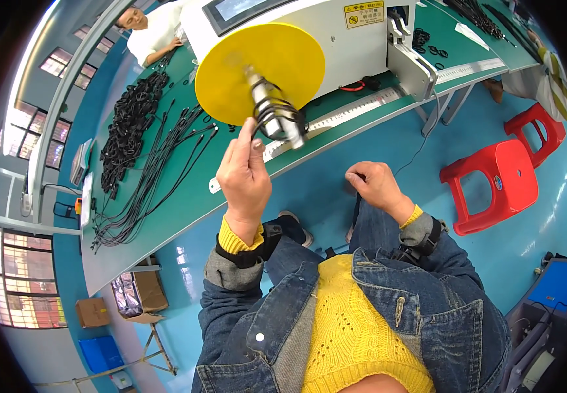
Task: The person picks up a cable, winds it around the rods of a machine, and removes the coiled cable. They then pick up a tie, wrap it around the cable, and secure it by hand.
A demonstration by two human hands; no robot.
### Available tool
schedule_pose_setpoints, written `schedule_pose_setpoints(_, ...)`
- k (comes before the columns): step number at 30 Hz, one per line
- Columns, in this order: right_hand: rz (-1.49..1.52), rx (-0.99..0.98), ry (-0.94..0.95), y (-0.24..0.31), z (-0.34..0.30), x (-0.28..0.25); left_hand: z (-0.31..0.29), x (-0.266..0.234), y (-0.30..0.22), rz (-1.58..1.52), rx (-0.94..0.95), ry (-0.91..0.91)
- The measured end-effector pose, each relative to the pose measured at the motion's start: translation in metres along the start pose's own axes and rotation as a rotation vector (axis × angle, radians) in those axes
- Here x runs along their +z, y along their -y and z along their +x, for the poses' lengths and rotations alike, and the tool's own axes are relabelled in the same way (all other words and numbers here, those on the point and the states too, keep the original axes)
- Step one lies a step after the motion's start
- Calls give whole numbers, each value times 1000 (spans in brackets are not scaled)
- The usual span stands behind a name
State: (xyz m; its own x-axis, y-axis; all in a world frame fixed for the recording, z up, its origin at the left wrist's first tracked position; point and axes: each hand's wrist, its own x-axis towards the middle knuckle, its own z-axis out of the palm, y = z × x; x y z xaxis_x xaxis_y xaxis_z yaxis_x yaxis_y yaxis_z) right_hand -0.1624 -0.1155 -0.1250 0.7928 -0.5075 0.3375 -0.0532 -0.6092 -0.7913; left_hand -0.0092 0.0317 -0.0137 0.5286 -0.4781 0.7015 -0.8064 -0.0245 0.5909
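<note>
A yellow disc (224,78) on the white machine (352,59) carries a metal winding spindle (293,136), blurred by motion. Loops of black cable (272,108) are wound around it. My left hand (243,177) is raised at the table edge just below the spindle. Its thumb and index finger are closed at the cable, though the exact contact is blurred. To the right, my right hand (376,185) is curled into a loose fist above my lap, away from the table, with nothing visible in it.
On the green table (192,173) lie a heap of black coiled cables (126,131) and a bundle of straight cables (156,177). A ruler strip (342,116) runs along its front. Red stools (493,183) stand right. Across the table is a person (156,33).
</note>
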Motion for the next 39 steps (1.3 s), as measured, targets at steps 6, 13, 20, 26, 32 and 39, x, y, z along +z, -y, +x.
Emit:
schedule_pose_setpoints(6,85,-239,-204,37,32,-16,24,6,-22,437,397,53)
schedule_pose_setpoints(13,12,-263,-222,78,81,-14,33,7,-50,691,307,208)
schedule_pose_setpoints(20,148,-239,-97,65,113,-8,40,-11,-33,743,152,487)
schedule_pose_setpoints(26,278,-221,-70,64,112,-1,47,-15,-24,421,47,633)
schedule_pose_setpoints(32,471,-315,-60,65,107,12,41,-4,-13,296,166,464)
schedule_pose_setpoints(39,232,-336,-406,80,90,30,31,8,-21,391,194,361)
